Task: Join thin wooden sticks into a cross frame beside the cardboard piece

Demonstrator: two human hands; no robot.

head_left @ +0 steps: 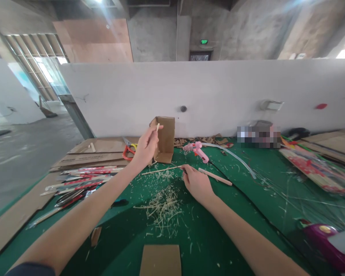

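Note:
My left hand [146, 147] is raised over the table with its fingers closed on a short pale wooden stick [158, 126]. Just behind it a folded piece of brown cardboard [166, 140] stands upright. Low over the green table, my right hand [197, 184] pinches the right end of a long thin wooden stick [161, 170], which points left. A thicker wooden rod [215, 177] lies beside that hand. Behind it rests a pink glue gun [200, 151] with a clear glue stick [235, 153] nearby. Between my arms spreads a pile of wood shavings [163, 207].
Orange-handled scissors [128, 152] and wrapped sticks [83, 180] lie left, by flat cardboard [20, 214]. A small cardboard piece [160, 260] is at the near edge. On the right are a black cord [255, 212], a purple object [327, 245] and bagged materials [313, 168]. A white partition [218, 88] stands behind.

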